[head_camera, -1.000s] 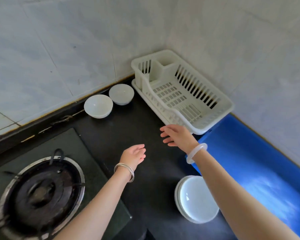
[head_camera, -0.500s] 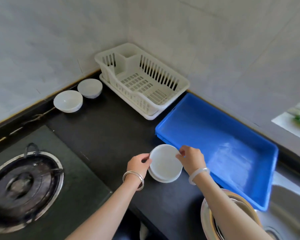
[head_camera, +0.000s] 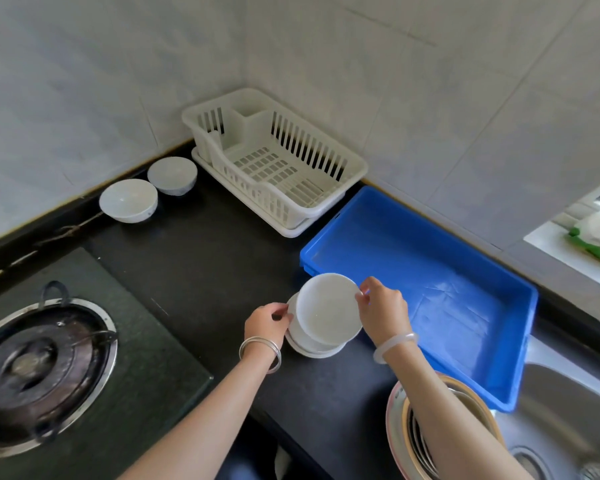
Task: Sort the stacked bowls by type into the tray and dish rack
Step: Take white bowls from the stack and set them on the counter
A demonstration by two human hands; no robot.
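A stack of white bowls [head_camera: 314, 346] stands on the black counter beside the blue tray [head_camera: 430, 258]. My right hand [head_camera: 381, 310] pinches the right rim of the top bowl [head_camera: 326, 308], which is tilted and raised off the stack. My left hand [head_camera: 267, 322] grips the left side of the stack below it. The white dish rack [head_camera: 326, 202] sits in the corner with nothing in it. The blue tray holds nothing.
Two white bowls [head_camera: 129, 200] [head_camera: 172, 174] stand by the back wall, left of the rack. A gas burner [head_camera: 42, 365] is at the left. More dishes [head_camera: 399, 424] sit at the sink edge under my right forearm.
Both hands came back from the rack area to the stack. The top bowl has since lifted and tilted away from the bowls below, and the view has swung right.
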